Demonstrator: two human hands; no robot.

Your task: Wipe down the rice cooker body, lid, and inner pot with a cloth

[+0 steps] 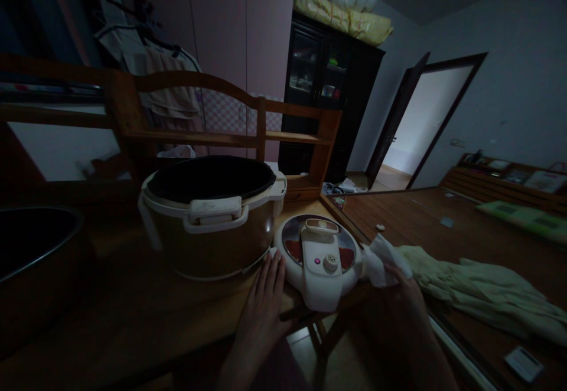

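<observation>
An electric pressure cooker lid [322, 296], white with a shiny top and brown-red reflections, lies on the wooden table. It has a raised handle, a round valve and a small pink button. My left hand [266, 290] rests at its left edge, fingers stretched out, their tips by a small white tab on the rim. Between the fingers of my right hand [401, 287] is a white tissue [383, 261], pressed against the lid's right side. Those fingers are partly hidden. Just left of the lid stands the uncovered cooker body [221, 243], its inside dark.
A dark inner pot [39, 267] sits at the table's left. Behind is a wooden shelf rail [190, 82]. On the right, a wooden bed surface [398, 214] holds a pale green garment [478, 284] and a small flat box [523, 364]. A doorway [425, 113] stands open beyond.
</observation>
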